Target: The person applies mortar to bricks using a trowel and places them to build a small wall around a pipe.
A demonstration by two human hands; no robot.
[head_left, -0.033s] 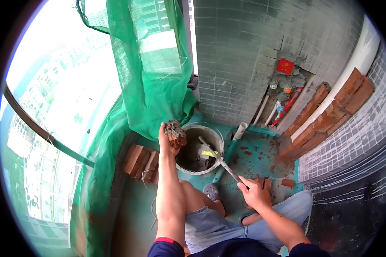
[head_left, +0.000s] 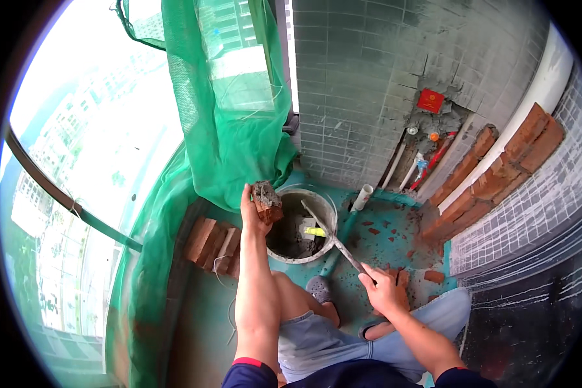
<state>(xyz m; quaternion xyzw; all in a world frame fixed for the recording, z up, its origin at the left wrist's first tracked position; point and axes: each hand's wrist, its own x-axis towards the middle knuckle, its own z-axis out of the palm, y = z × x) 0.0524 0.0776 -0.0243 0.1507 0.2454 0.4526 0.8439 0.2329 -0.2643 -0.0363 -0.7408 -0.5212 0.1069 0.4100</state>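
My left hand (head_left: 257, 218) is raised beside the bucket, its fingers wrapped round a reddish brick (head_left: 269, 211). Grey mortar (head_left: 263, 192) covers the brick's upper face. In my right hand (head_left: 381, 291) is a mortar-smeared trowel (head_left: 348, 255), gripped by its handle. Its narrow blade, seen nearly edge-on, slants over the bucket's right rim. Within the round bucket (head_left: 334, 220) there is wet grey mortar (head_left: 297, 247), along with a pale piece bearing a yellow label (head_left: 313, 231). Part of the bucket's left side is hidden behind my left hand and the brick.
Stacked bricks (head_left: 204, 240) stand left of my left forearm. Green netting (head_left: 229, 155) hangs by the window. A white pipe stub (head_left: 363, 196) rises behind the bucket. Brick bits (head_left: 434, 277) litter the green floor. Brickwork (head_left: 491, 187) lines a tall white pipe (head_left: 555, 55) at right.
The trowel has shifted very slightly to the right with my right hand. My left hand and the brick have barely moved.
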